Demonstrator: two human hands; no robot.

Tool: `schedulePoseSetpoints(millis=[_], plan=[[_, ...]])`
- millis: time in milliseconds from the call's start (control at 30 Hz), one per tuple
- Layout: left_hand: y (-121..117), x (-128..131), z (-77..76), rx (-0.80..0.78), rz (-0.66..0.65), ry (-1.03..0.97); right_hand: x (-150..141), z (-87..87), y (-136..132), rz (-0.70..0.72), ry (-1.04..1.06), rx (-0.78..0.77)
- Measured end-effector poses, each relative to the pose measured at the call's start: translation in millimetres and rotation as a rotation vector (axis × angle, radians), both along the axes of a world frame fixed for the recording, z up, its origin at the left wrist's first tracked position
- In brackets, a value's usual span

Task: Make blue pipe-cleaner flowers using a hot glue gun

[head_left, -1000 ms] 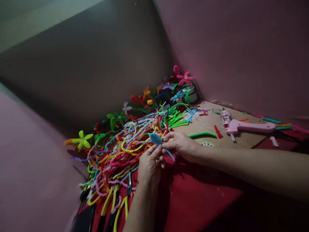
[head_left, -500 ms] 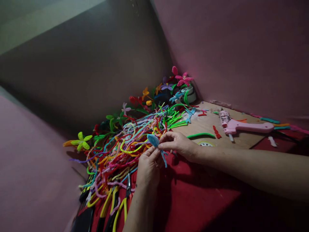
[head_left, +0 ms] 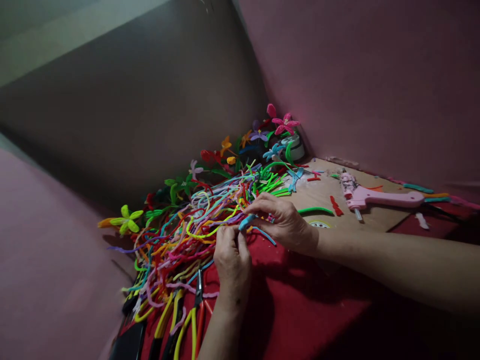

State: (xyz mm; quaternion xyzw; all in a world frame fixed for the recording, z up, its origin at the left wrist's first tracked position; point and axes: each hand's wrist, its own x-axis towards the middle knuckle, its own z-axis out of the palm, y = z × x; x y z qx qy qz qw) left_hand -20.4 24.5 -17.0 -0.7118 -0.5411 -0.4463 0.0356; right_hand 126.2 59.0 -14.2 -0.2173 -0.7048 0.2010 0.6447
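Note:
My left hand (head_left: 232, 260) and my right hand (head_left: 279, 220) meet over a red cloth (head_left: 300, 300), both pinching a light blue pipe cleaner piece (head_left: 249, 222) bent into a small petal loop with a loose tail trailing right. The fingers of both hands are closed on it. Just behind my hands lies a big tangled heap of coloured pipe cleaners (head_left: 195, 220).
Finished pipe-cleaner flowers (head_left: 283, 125) stand in the far corner, and a yellow-green flower (head_left: 126, 220) lies at left. A pink glue gun (head_left: 375, 197) rests on a cardboard sheet (head_left: 337, 192) at right. Yellow-handled pliers (head_left: 187, 320) lie at the near left. Walls close in behind.
The blue petal loop, held up flat before, is now turned and lowered between my fingers. My right hand has curled over it and my left hand has shifted slightly right.

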Motion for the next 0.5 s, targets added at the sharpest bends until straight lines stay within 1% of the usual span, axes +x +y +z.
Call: schedulePoseSetpoints(millis=[100, 167, 267, 333, 500], plan=[[-2, -1, 3.2, -0.017, 0.014, 0.023, 1, -0.9, 0, -0.005, -0.030, 0.091], [-3, -1, 5.4, -0.098, 0.014, -0.014, 1, -0.5, 0, -0.021, -0.051, 0.115], [-3, -2, 8.6, -0.257, 0.003, -0.127, 2, 1.1, 0, -0.043, -0.071, 0.111], [-4, -2, 10.7, -0.333, -0.001, -0.198, 2, 1.7, 0, -0.046, -0.070, 0.108], [-5, -1, 14.2, -0.385, 0.000, -0.284, 1, 1.0, 1, -0.067, -0.059, 0.109]])
